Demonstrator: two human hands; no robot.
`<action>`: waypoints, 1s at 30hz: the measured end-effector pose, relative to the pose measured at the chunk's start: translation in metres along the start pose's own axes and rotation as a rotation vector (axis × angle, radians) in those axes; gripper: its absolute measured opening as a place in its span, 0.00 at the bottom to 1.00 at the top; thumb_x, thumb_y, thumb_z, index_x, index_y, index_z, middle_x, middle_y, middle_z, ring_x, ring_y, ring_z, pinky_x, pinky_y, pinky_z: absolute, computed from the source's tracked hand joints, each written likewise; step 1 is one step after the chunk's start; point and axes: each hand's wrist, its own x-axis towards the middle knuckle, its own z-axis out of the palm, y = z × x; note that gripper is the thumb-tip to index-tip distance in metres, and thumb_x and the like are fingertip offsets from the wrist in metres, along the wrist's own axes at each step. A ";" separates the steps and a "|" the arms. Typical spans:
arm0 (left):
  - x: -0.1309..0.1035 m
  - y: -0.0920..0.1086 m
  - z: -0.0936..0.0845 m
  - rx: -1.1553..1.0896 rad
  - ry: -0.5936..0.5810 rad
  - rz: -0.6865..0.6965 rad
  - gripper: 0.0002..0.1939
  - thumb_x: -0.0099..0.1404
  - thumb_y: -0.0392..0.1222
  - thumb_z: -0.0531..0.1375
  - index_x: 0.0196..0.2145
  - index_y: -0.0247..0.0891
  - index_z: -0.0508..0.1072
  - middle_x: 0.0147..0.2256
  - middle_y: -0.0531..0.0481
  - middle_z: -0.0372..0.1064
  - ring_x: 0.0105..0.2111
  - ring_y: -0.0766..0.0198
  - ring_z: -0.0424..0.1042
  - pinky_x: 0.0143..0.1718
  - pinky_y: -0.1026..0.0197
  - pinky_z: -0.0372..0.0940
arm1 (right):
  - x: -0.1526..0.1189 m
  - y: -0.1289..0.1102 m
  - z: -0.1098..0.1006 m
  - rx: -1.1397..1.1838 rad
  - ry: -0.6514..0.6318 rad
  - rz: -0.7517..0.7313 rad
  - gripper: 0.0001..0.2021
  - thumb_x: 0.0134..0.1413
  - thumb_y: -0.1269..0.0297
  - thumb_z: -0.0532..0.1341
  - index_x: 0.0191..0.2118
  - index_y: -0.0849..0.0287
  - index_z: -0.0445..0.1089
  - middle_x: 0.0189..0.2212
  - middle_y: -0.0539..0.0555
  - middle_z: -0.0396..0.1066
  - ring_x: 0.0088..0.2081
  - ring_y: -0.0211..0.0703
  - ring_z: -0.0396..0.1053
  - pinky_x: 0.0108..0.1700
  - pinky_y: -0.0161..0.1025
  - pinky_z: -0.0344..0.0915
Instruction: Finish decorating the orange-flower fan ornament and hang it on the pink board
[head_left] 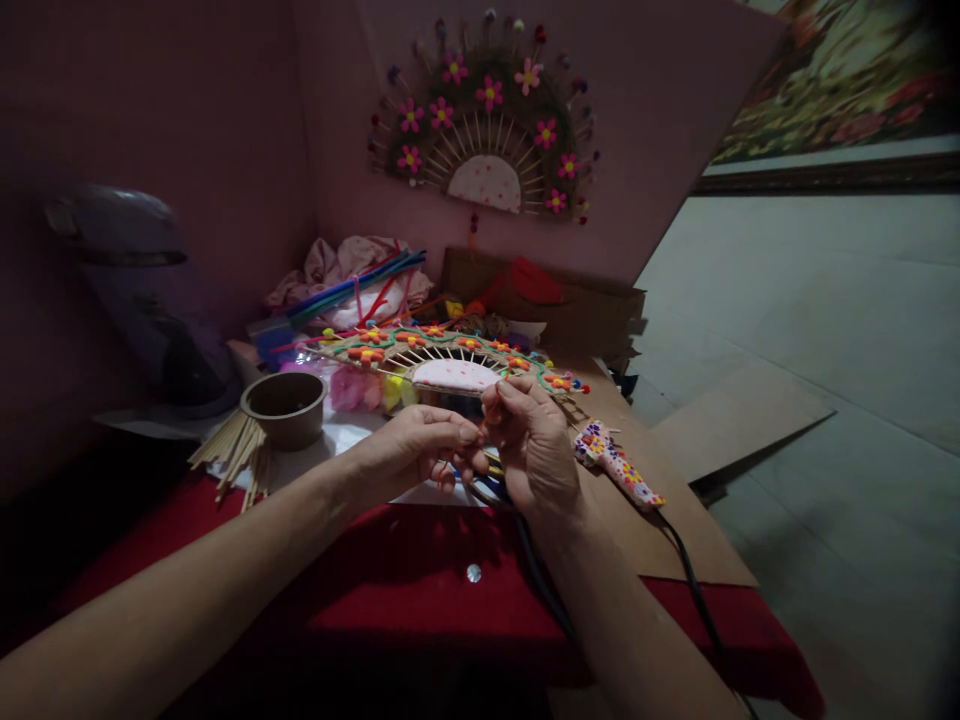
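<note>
My left hand (pixel 427 447) and my right hand (pixel 529 435) are close together above the front of the table. Fingers of both are pinched around a thin reddish strand (pixel 491 428), small and partly hidden between them. Just behind my hands lies a fan-shaped piece (pixel 454 374) with a pale spotted half-round centre, thin sticks, orange flowers and a green wavy line. To the right of my right hand, a flower-patterned tool (pixel 619 465) with a black cord rests on the cardboard (pixel 675 530).
A brown bowl (pixel 285 408) stands at the left beside wooden sticks (pixel 244 455). A small shiny disc (pixel 473 573) lies on the red cloth (pixel 390 590). Fabric and coloured pipe cleaners (pixel 356 290) are piled behind. A decorated fan (pixel 487 120) hangs above.
</note>
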 end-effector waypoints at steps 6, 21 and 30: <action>0.000 -0.001 0.000 0.013 0.020 0.041 0.10 0.50 0.34 0.68 0.31 0.31 0.74 0.27 0.46 0.74 0.23 0.68 0.70 0.20 0.68 0.63 | 0.000 0.001 -0.001 0.005 -0.013 -0.023 0.08 0.43 0.65 0.67 0.28 0.60 0.67 0.22 0.45 0.69 0.20 0.29 0.58 0.19 0.26 0.54; 0.001 -0.002 -0.002 0.008 0.020 0.063 0.10 0.56 0.42 0.66 0.31 0.30 0.74 0.27 0.47 0.72 0.21 0.71 0.67 0.19 0.69 0.63 | 0.002 0.002 -0.001 0.031 -0.002 -0.023 0.08 0.43 0.66 0.67 0.29 0.60 0.66 0.23 0.46 0.71 0.19 0.28 0.61 0.17 0.25 0.55; -0.002 0.001 0.000 -0.074 -0.012 0.008 0.08 0.54 0.37 0.67 0.28 0.29 0.73 0.26 0.47 0.71 0.20 0.72 0.66 0.20 0.70 0.62 | 0.001 0.001 0.000 0.019 -0.002 -0.022 0.08 0.43 0.66 0.67 0.28 0.59 0.67 0.23 0.45 0.70 0.18 0.27 0.59 0.17 0.24 0.56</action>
